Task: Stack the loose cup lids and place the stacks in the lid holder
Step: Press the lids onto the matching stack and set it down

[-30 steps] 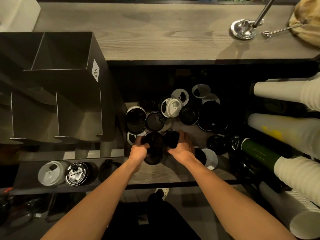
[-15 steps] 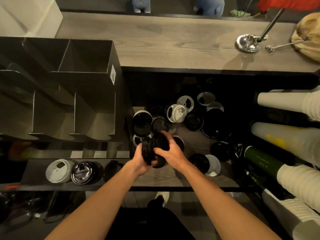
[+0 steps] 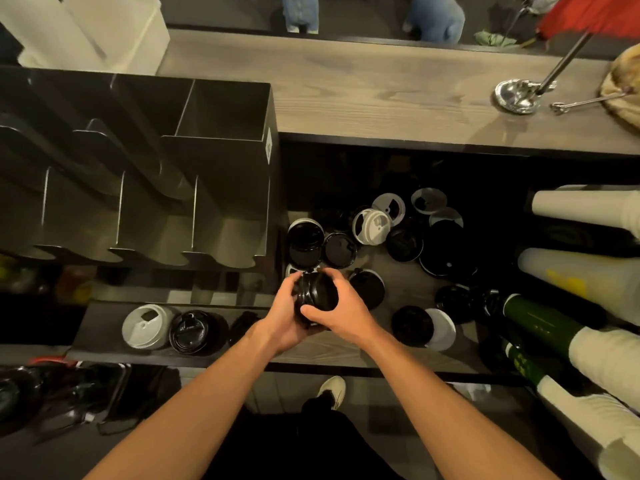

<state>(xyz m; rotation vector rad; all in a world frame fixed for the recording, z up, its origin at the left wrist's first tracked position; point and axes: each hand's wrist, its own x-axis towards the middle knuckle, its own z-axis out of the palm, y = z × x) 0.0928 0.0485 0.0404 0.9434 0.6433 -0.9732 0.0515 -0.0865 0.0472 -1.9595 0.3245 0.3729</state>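
Left hand [image 3: 282, 315] curls round a short stack of black lids [image 3: 317, 292]; right hand [image 3: 343, 315] grips the same stack from the opposite side. The lower wooden shelf [image 3: 408, 282] carries loose lids [image 3: 372, 225], black and white, beyond the hands. The metal lid holder [image 3: 221, 188] stands left of both hands, apart from the stack.

Loose lids [image 3: 404, 243] clutter ahead; lid holder [image 3: 225, 188] walls off left; cup stacks [image 3: 571, 275] block right.
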